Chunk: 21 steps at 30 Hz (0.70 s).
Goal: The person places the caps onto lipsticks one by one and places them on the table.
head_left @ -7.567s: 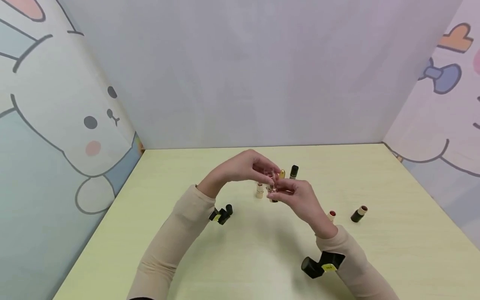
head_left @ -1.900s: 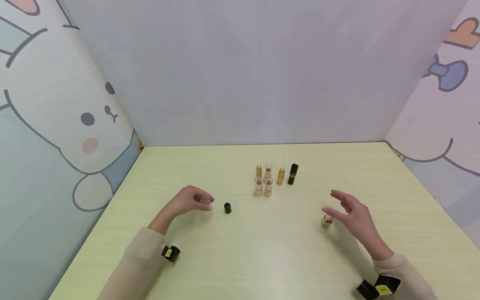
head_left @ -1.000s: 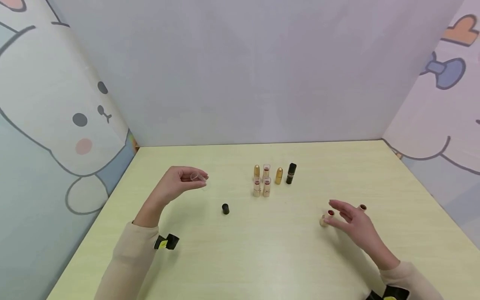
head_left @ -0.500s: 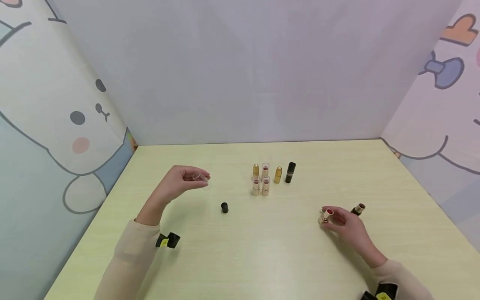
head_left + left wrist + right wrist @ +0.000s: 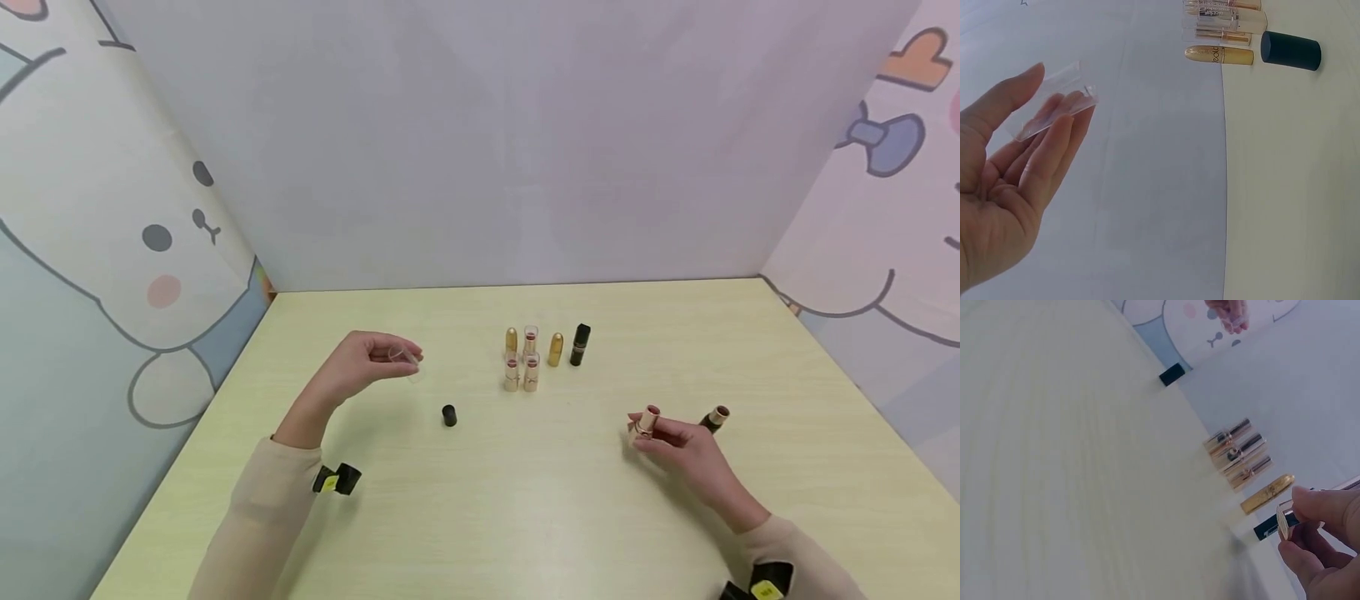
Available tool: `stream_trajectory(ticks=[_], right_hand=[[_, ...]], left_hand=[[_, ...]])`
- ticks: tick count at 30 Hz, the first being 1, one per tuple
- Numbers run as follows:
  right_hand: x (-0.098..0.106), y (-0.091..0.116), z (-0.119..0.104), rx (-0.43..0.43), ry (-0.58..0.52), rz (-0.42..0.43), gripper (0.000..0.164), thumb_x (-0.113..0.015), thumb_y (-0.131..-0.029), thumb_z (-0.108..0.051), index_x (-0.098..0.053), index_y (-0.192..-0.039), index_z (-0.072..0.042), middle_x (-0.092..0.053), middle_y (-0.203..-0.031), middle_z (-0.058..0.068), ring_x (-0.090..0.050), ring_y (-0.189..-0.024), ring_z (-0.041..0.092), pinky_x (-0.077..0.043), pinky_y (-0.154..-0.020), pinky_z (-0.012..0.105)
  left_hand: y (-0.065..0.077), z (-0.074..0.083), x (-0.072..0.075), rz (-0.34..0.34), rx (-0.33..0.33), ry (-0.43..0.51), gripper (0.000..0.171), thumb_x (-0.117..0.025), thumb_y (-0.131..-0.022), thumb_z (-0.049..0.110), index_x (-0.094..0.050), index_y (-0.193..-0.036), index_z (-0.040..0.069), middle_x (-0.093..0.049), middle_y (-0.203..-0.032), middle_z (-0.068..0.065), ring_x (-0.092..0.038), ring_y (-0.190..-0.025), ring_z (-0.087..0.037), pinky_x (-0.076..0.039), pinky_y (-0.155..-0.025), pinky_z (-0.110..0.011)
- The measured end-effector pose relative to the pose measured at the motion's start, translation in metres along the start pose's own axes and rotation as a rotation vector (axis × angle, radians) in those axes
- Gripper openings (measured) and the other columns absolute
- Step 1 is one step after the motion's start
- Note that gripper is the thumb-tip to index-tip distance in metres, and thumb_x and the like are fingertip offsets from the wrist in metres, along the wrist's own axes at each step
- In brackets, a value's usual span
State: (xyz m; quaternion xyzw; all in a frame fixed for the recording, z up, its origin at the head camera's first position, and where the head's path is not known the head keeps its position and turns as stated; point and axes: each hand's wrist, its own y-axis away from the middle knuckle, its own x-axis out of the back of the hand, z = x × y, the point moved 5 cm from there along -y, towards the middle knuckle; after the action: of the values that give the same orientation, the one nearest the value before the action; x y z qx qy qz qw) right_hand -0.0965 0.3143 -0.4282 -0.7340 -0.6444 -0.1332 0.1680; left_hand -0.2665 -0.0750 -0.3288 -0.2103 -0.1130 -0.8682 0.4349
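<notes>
My left hand [image 5: 352, 367] is raised above the table on the left and pinches a clear lipstick cap [image 5: 1063, 103] between thumb and fingers. The cap is see-through and tilted. On the right side, my right hand [image 5: 693, 462] pinches an uncapped lipstick [image 5: 647, 422] by its gold base, its open top pointing up. In the right wrist view the base of that lipstick [image 5: 1285, 520] shows between thumb and fingertips. Just behind the right hand stands a black lipstick with an open gold top [image 5: 716, 417], partly hidden by the hand.
A small black cap [image 5: 449, 415] stands on the table [image 5: 487, 517] between the hands. Farther back are several clear-capped lipsticks [image 5: 531, 375], two gold bullet-shaped lipsticks [image 5: 556, 349] and a capped black lipstick [image 5: 580, 345]. A pale wall [image 5: 510, 150] closes off the back.
My hands have parted from the middle. The left hand has lifted the clear cap off the table; the right has taken hold of the uncapped lipstick and shifted it slightly left.
</notes>
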Motion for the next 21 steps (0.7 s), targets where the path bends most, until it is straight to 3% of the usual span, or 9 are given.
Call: stream_trajectory(ticks=[7,14,21], right_hand=[[-0.006,-0.006,-0.035,0.000,-0.081,-0.033,0.037,-0.064,-0.086,-0.017,-0.060,-0.114,0.007,-0.063,-0.108,-0.022,-0.055,-0.102,-0.011,-0.048,-0.080,0.011],[-0.011,-0.022,-0.065,-0.015,-0.030,-0.026,0.041,-0.064,-0.086,-0.029,-0.061,-0.117,-0.002,-0.064,-0.118,-0.005,-0.049,-0.108,-0.014,-0.046,-0.083,0.011],[-0.018,-0.034,-0.091,0.002,-0.027,-0.023,0.043,-0.064,-0.086,-0.033,-0.061,-0.119,-0.006,-0.063,-0.120,-0.005,-0.052,-0.108,-0.011,-0.046,-0.084,0.012]], left_hand=[[-0.005,0.003,-0.005,-0.026,-0.020,0.012,0.030,-0.073,-0.079,0.023,-0.068,-0.104,0.007,-0.067,-0.107,-0.012,-0.066,-0.089,-0.013,-0.051,-0.081,-0.027],[-0.014,0.014,-0.014,-0.036,-0.045,0.012,0.029,-0.073,-0.078,0.024,-0.069,-0.103,0.009,-0.070,-0.101,-0.008,-0.065,-0.091,-0.010,-0.049,-0.090,-0.033],[-0.017,0.019,-0.022,-0.013,-0.070,0.058,0.026,-0.072,-0.079,0.020,-0.069,-0.102,0.009,-0.069,-0.102,-0.010,-0.066,-0.085,-0.013,-0.052,-0.080,-0.029]])
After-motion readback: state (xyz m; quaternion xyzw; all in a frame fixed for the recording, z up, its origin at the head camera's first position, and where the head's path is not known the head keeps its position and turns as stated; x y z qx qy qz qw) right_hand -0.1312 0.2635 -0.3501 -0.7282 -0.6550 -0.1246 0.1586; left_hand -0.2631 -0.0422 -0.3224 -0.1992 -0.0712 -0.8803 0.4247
